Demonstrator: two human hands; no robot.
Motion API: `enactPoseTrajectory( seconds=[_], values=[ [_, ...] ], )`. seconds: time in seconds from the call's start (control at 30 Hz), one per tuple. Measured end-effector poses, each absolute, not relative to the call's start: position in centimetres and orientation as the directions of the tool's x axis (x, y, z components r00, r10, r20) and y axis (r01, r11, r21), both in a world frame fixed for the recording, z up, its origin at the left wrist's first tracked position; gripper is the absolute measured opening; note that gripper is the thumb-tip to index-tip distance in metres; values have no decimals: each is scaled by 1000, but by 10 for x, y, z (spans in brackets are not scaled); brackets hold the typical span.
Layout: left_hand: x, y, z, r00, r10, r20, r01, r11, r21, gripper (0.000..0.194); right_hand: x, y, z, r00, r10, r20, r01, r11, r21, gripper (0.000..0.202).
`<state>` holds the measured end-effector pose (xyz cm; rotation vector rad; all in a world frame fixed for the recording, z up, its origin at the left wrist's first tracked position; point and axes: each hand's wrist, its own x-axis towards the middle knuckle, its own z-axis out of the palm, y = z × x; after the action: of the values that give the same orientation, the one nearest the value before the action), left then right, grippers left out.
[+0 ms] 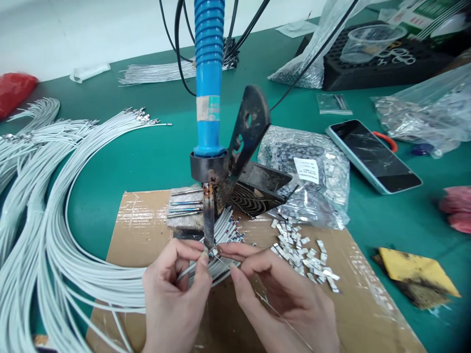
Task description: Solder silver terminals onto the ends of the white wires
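Observation:
A soldering iron with a blue handle (pixel 208 73) hangs upright in a dark metal holder (pixel 209 166), its tip (pixel 209 220) pointing down between my hands. My left hand (pixel 176 284) is closed in a pinch right at the tip, against a small shiny metal piece (pixel 215 251); fingers partly hide what it grips, apparently a white cable's end. From the right, my right hand (pixel 287 289) pinches a thin solder wire (pixel 281 316) that runs to the same spot and trails down across the palm. White cables with metal ends (pixel 230 228) lie fanned out behind my fingers.
Cardboard (pixel 140 220) covers the work spot. Loose metal clips (pixel 305 252) lie right, long white cable bundles (pixel 95 279) curve in from the left. Behind are a bag of parts (pixel 312 191), a phone (pixel 375 154) and a black tray (pixel 386 66); a scorched yellow sponge (pixel 419 269) sits far right.

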<state>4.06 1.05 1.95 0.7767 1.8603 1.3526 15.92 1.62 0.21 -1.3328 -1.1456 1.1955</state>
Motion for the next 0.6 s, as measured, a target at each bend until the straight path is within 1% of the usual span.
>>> enactPoseTrajectory(
  seconds=[0.27,0.4,0.6],
  values=[
    [35,16,21,-557,804,-208,36,274,961,16,160,19,3,48,993,-110,39,-111,-993,21],
    [31,16,21,-499,840,-215,35,267,963,14,159,19,4,46,991,-125,33,-127,-991,22],
    [34,18,25,-549,808,-215,0,257,966,13,158,19,6,42,990,-138,2,-138,-990,21]
  ],
)
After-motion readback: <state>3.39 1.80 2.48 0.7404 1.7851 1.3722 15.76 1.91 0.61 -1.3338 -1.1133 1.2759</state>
